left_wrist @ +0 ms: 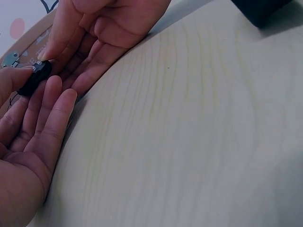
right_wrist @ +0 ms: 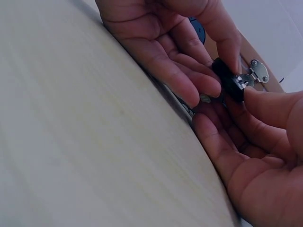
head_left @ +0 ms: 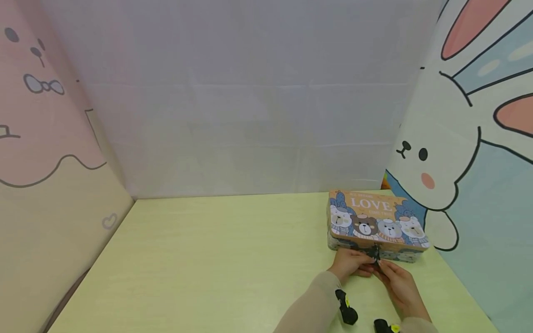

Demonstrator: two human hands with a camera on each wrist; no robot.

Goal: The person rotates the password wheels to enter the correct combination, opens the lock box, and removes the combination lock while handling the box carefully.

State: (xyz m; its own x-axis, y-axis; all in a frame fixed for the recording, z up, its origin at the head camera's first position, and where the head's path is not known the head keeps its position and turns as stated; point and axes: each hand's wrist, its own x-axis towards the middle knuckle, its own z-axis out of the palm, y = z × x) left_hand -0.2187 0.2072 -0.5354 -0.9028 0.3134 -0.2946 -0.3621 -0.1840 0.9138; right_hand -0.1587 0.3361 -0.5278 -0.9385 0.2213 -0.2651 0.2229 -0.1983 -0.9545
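A closed box [head_left: 376, 226] printed with bears and "LOVE" lies on the table at the right. At its front, the left hand [head_left: 349, 265] and right hand [head_left: 400, 283] meet around a small black lock-like piece [head_left: 376, 253]. Seen closely in the right wrist view, the piece [right_wrist: 229, 82] has silver parts and sits against the box's metal latch [right_wrist: 259, 71]. Thumb and fingers of the right hand [right_wrist: 265, 151] pinch one end; the left hand [right_wrist: 161, 52] pinches the other. The left wrist view shows the same piece [left_wrist: 36, 78] between the thumbs; fingers partly hide it.
The pale wooden table [head_left: 200, 259] extends to the left of the box. A white wall cloth [head_left: 258, 101] hangs behind it, with a pink printed sheet [head_left: 46, 111] on the left and a rabbit-printed one [head_left: 491, 199] close to the box on the right.
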